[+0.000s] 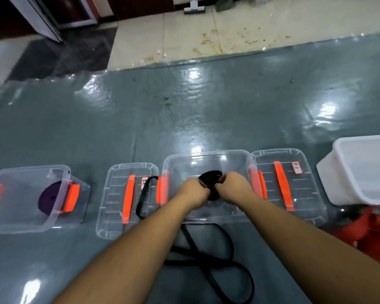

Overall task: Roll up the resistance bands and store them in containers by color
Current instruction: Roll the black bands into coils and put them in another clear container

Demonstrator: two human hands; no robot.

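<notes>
Winding the black resistance band [211,183] over the open clear container [206,159], both hands [213,189] pinch its coil. Loose loops [208,266] at six o'clock could snag, unravelling it.

A glossy grey mat [206,110] held three clear bins [22,200] [206,163] [360,167], two lids [119,200] [294,183], and loose black band [206,260]
</notes>
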